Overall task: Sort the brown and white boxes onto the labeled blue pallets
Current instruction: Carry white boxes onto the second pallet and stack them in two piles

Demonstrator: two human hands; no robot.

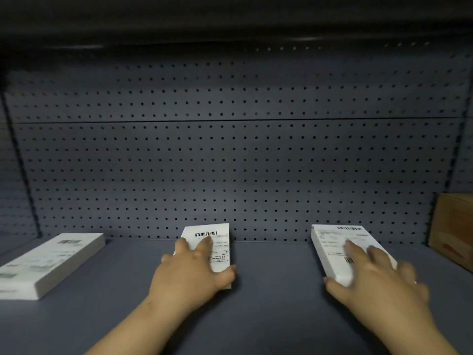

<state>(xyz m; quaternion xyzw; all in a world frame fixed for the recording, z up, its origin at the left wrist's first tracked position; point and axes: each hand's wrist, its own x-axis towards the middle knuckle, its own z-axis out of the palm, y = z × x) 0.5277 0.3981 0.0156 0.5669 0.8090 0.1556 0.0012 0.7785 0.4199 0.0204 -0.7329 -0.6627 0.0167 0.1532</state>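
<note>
White mid-shelf box (216, 240) clasped by the left hand (189, 275); the right hand (378, 280) clasps the right-hand box (332, 242), fingers spread on the shelf (271, 298).

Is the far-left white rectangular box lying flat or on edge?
Flat: white rectangular box rests label face up on the grey shelf.

Shelf (268, 298): plain slate grey. Back panel (230, 162): the same blue-grey, patterned with an even grid of small black holes. Left box (51, 262), middle box (220, 243) and right box (330, 240): white, each top printed with fine black text and a striped black barcode; the near side of the left box is a duller grey-white. Cardboard box (453, 226) at far right: brown, with an orange patch on its side. Upper shelf (230, 21): near black.
</note>
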